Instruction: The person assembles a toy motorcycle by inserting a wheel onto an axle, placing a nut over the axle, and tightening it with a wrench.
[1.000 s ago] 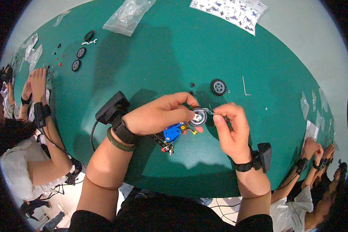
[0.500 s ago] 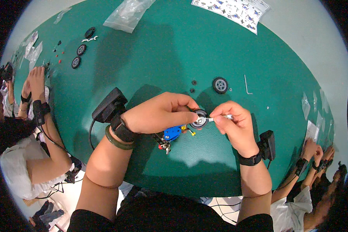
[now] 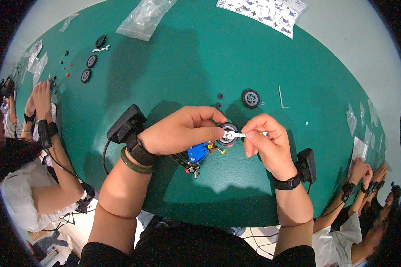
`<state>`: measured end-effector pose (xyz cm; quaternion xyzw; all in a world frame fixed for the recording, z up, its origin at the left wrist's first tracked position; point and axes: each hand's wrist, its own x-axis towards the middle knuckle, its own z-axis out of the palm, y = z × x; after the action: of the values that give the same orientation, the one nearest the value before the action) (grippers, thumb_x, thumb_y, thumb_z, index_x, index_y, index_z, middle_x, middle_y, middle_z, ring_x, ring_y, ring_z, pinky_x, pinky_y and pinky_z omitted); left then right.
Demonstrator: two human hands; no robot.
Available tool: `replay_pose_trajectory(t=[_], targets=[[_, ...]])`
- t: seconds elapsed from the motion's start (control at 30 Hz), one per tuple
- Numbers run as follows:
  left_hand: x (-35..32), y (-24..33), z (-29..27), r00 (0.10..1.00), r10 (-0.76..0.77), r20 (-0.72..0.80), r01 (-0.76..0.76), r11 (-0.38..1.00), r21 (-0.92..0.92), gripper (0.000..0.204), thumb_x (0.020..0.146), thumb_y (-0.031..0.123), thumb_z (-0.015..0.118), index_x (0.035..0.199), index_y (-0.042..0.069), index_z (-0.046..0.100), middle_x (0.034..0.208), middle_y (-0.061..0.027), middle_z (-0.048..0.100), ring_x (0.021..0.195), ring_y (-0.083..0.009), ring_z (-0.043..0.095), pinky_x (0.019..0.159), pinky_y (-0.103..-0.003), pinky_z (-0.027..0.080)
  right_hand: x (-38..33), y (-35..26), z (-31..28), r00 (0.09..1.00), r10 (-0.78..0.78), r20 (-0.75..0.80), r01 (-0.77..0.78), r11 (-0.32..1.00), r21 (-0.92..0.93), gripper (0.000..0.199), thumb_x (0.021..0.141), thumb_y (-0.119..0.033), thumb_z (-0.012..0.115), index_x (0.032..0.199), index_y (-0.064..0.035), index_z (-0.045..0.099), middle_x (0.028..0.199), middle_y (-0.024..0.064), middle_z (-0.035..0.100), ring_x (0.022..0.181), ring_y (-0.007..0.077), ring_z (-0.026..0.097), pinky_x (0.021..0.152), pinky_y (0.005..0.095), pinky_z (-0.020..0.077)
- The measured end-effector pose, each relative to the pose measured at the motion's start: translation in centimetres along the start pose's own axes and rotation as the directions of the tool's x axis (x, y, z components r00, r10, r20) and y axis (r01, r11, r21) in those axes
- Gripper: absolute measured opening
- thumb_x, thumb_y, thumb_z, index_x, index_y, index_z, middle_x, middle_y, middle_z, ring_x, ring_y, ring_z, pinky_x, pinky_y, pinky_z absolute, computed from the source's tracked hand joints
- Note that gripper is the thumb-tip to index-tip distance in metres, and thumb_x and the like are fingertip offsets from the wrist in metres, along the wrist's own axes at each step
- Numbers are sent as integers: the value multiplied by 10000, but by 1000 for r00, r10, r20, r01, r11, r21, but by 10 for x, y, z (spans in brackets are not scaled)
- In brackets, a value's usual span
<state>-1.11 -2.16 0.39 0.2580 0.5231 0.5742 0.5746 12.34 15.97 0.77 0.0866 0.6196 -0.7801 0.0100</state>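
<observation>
My left hand (image 3: 187, 132) is closed around a small model vehicle with a blue body (image 3: 197, 153), its thumb and fingers at a black-tyred wheel (image 3: 224, 142). Black bars, a yellow piece and a small red part show below that hand. In my right hand (image 3: 270, 139), a white plastic wrench (image 3: 239, 135) is pinched between thumb and fingers. The wrench's head lies over the middle of the wheel, by my left thumb tip. Whether it grips a nut there is too small to make out.
Beyond my hands lie a loose wheel (image 3: 250, 98), a hex key (image 3: 281, 97) and two small black rings (image 3: 219, 96). A clear bag (image 3: 143, 20) and a picture sheet (image 3: 266, 14) are at the far side. Co-workers' hands (image 3: 42, 95) are busy at both sides.
The wrench has turned in my right hand, so more of its flat face shows. My right fingers have shifted slightly; my left hand keeps its hold on the model.
</observation>
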Motion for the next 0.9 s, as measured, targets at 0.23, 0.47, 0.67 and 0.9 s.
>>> replay_pose_trajectory(t=[0.23, 0.47, 0.67, 0.9], targets=[[2, 1, 2, 999, 42, -30, -42, 999, -18, 216, 887, 106, 534, 1078, 5, 523, 920, -50, 621, 803, -95, 583, 706, -231, 476, -1, -1, -2, 998, 26, 56, -29, 998, 49, 94, 892, -54, 482, 983, -36, 498, 697, 61, 601, 618, 109, 586, 541, 230, 458], [-1, 6, 3, 992, 33, -123, -48, 991, -122, 234, 883, 125, 543, 1094, 25, 522, 923, -39, 618, 787, -88, 587, 684, -226, 481, -1, 7, 7, 995, 9, 100, -14, 999, 50, 114, 901, -59, 481, 981, -46, 402, 765, 76, 594, 666, 125, 588, 608, 247, 467], [7, 2, 11, 965, 81, -248, -114, 986, -121, 228, 875, 144, 557, 1047, -3, 537, 867, -18, 611, 759, -58, 564, 662, -193, 453, -5, 9, 18, 999, -30, 28, 32, 995, -96, 147, 876, -20, 526, 938, -50, 396, 755, 48, 549, 690, 109, 571, 603, 244, 453], [5, 3, 9, 953, 52, -299, -119, 971, -209, 227, 864, 147, 575, 1030, -7, 557, 876, -17, 611, 782, -61, 565, 692, -196, 456, -1, 7, 8, 994, -29, 109, 32, 999, -19, 184, 869, -27, 542, 995, -53, 410, 810, 67, 583, 737, 106, 589, 633, 244, 457]])
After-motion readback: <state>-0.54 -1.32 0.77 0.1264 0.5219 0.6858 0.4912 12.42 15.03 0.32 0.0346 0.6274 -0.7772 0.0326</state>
